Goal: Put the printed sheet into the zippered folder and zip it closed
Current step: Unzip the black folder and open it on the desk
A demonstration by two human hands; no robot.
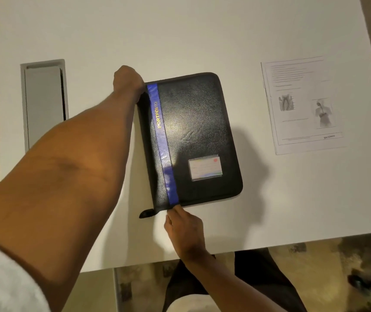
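A black zippered folder (193, 136) with a blue stripe and gold "PORTFOLIO" lettering lies closed on the white table (202, 37). My left hand (127, 81) grips its far left corner at the spine. My right hand (183, 224) sits at the near edge, its fingertips pinched against the zip line just below the blue stripe; the zip pull itself is hidden. A black tab (146, 214) sticks out at the near left corner. The printed sheet (302, 104), with text and two anatomy drawings, lies flat to the right of the folder, apart from it.
A grey rectangular cable hatch (43, 102) is set into the table at the left. The table's near edge runs just behind my right wrist; patterned floor (315, 278) and my dark trousers show below it.
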